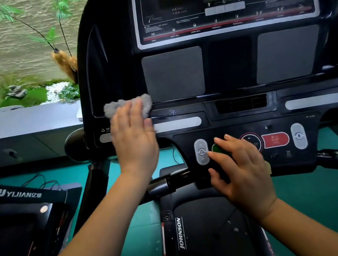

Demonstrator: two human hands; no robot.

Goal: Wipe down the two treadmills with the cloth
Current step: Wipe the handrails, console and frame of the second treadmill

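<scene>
Cloth [118,108] is seen centre-left of frame: grey, fluffy, bunched. It is judged light, soft and limp with no stiffness, so it is better driven under a flat palm than pinched at an edge. It is pinned against the left side of the console [230,66] of the Johnson treadmill [203,217].

Left hand [134,139]: fingers straight, laid flat over the cloth and pressing it; nothing is curled round it.

Right hand [240,170]: centre-right, fingers spread and loosely bent, rested on the button panel. Nothing is held. Red stop button [275,140] is just beside it, untouched.

Hands are apart. Yijian treadmill [17,196] is seen lower left, untouched. Glossy plastic is judged slick; stray key presses are a risk.
</scene>
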